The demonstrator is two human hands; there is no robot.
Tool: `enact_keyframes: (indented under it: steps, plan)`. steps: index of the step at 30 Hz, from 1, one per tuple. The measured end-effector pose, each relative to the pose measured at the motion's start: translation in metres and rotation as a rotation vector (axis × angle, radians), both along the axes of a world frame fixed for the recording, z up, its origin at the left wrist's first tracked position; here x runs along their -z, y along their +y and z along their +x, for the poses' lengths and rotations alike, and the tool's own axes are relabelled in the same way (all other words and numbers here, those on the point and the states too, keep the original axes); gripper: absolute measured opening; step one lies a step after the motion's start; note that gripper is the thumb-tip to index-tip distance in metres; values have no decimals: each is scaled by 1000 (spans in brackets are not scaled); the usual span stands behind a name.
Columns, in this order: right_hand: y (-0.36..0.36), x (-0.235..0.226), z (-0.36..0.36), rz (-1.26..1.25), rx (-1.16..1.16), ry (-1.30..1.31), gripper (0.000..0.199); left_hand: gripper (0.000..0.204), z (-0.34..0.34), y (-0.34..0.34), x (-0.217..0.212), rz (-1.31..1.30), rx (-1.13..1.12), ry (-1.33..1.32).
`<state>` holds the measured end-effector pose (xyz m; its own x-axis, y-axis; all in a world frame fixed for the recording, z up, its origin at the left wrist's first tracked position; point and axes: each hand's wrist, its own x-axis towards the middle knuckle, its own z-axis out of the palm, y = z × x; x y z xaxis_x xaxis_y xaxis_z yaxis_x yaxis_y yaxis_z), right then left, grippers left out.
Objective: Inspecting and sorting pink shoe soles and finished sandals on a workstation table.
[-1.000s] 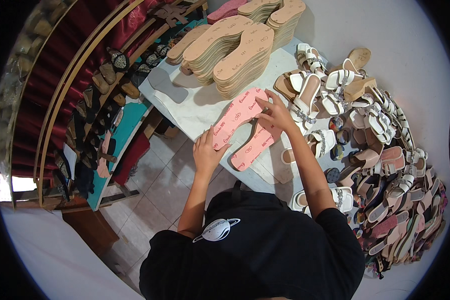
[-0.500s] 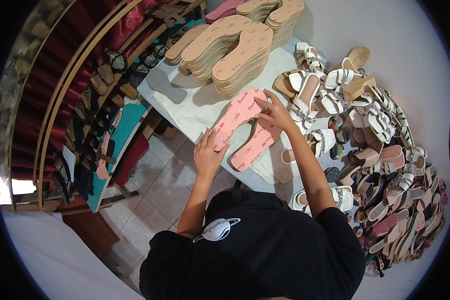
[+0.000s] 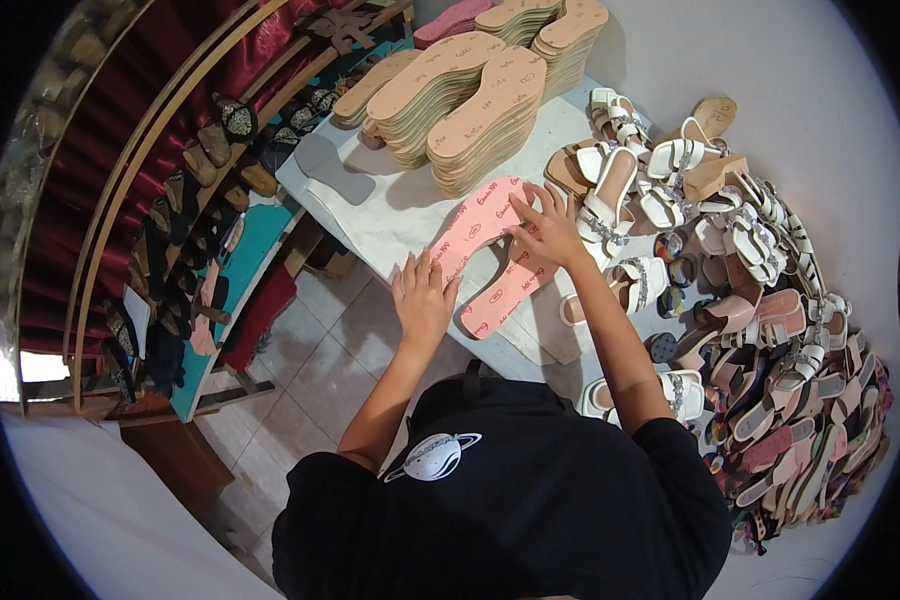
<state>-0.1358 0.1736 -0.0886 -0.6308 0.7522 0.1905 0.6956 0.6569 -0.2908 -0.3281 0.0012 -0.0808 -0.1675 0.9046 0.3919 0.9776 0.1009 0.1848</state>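
Note:
Two pink shoe insoles with red print lie side by side on the table, toward its front edge. The left insole is longer in view; the right insole is partly covered by my right hand. My left hand rests at the near end of the left insole, fingers stretched and slightly apart. Across the far part of both insoles spreads my right hand, its fingertips on the left one's edge. Just beyond stand tall stacks of tan insoles, out of reach of both hands' fingers.
White sandals crowd the right of the white-covered table. A heap of mixed sandals lies farther right by the wall. A grey sole-shaped piece sits at the left corner. Shelves with shoes stand left, above the tiled floor.
My left hand has shifted up a little along the left insole and its fingers have loosened and spread. My right hand's fingers have flattened over the insoles.

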Motion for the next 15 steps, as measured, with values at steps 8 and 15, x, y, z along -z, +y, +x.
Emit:
enact_keyframes:
  steps: [8,15]
  plan:
    - [-25,6,-7,-35,75,16,57,50,14,-4,-12,-51,-93,-111]
    - [-60,-20,16,133,161,289,42,47,51,28,-42,86,146,-166]
